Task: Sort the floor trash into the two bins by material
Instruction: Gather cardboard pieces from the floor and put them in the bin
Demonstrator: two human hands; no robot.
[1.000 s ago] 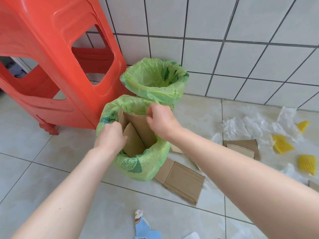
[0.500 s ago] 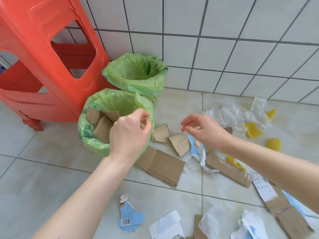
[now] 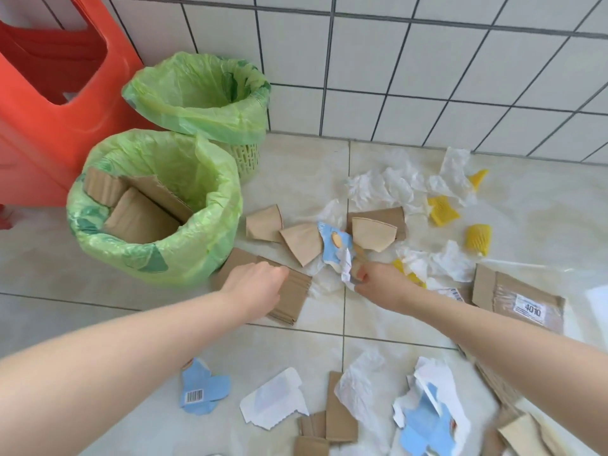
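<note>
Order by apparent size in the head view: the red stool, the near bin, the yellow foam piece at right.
1. red stool, cropped by the frame
2. near bin
3. yellow foam piece

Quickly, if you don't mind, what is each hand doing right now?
Left hand: fingers curled down on the folded cardboard by the near bin, apparently gripping it.
Right hand: pinching the torn blue-and-white wrapper.

Both arms reach forward and down, left hand (image 3: 255, 284) and right hand (image 3: 378, 284) with fingers curled.
</note>
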